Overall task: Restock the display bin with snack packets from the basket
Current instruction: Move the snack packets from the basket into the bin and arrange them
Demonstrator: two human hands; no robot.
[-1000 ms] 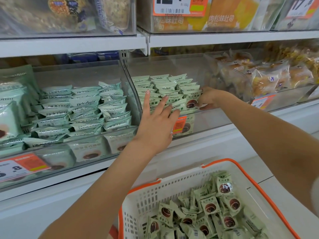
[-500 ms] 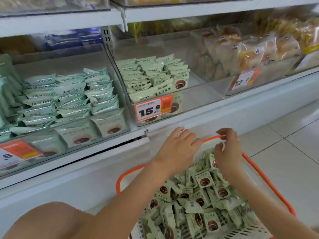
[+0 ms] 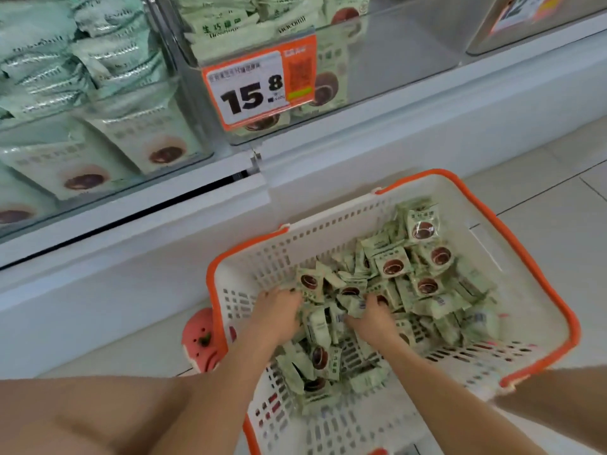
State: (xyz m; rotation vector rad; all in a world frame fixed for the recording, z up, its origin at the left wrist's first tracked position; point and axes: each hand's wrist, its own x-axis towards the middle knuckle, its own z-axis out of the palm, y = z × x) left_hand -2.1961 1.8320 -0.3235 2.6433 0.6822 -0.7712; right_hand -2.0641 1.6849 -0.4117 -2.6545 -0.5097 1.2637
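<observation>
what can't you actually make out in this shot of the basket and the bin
- Head view: what the left hand and right hand grip; fingers are buried in the snack packets.
- Head view: how full the display bin is; the top edge cuts it off.
- Head view: small print on the price tag, too small and blurred.
- Head view: the basket floor, covered by packets.

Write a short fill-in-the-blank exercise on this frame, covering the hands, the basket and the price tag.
1. Both hands, left hand and right hand, are down in the pile of ____ packets.
2. The white basket has an ____ rim.
3. The price tag on the display bin reads ____.
4. The basket stands on the ____.

Missing words: green; orange; 15.8; floor
</observation>
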